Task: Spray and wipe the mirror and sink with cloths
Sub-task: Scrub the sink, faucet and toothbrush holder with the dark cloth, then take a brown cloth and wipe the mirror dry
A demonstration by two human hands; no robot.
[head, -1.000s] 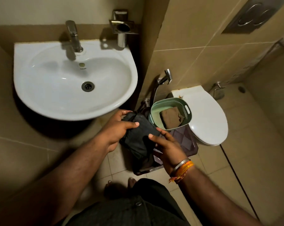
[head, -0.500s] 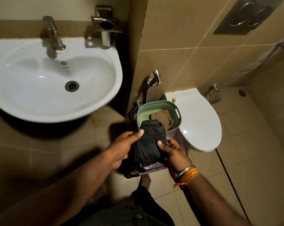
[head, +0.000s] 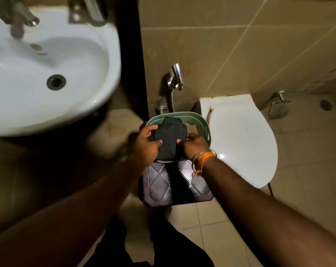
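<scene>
Both hands, left hand [head: 146, 144] and right hand [head: 194, 144], clamp their fingers on a dark, crumpled folded cloth [head: 169, 139] over the green basket [head: 205, 125]; the white sink [head: 47, 79] sits at ten o'clock.

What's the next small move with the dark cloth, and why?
Probably lower the dark cloth into the green basket and let go. Both the left hand and right hand hold it folded right over the basket's opening, which sits on the dark stool, away from the sink.
</scene>
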